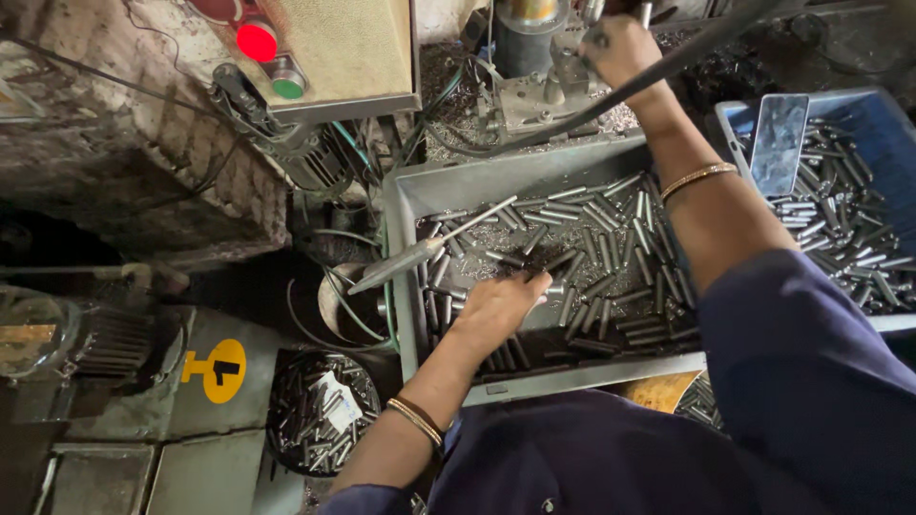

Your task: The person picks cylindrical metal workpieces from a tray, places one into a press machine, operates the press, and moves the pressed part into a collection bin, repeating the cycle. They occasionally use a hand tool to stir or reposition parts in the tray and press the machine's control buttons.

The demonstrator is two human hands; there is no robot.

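Note:
My left hand (pixel 496 305) reaches into a grey metal tray (pixel 448 186) full of several short steel pins (pixel 611 248). Its fingers are closed around a pin or two at the tray's middle. My right hand (pixel 620 48) is stretched up to the machine at the top and grips a part of the fixture (pixel 558 81) there, beside a black hose. What sits inside that fist is hidden. Both wrists carry thin gold bangles.
A blue crate (pixel 873 114) with more pins and a flat metal scoop stands at the right. A long pointed steel rod (pixel 420 253) lies over the tray's left rim. A round bin of pins (pixel 320 410) sits lower left. A control box with red and green buttons (pixel 272 57) hangs above.

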